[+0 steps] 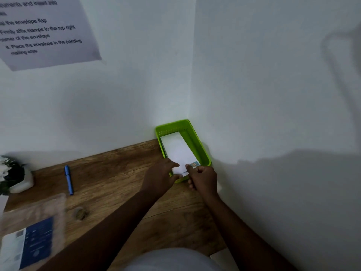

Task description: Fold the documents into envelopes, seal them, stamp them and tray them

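The one view comes from the camera on my head, wide-angled, looking forward and down into the corner where two white walls meet above the wooden desk (109,184). My forearms reach away from it toward the green tray (203,151) in that corner. The desk sits near, and its left side is blurred.

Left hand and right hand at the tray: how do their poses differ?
The left hand lies flatter, fingers reaching over the envelope; the right hand is curled in a loose fist. The left meets the envelope's near left edge, the right its near right, by the stamp. Both touch the envelope over the green tray.
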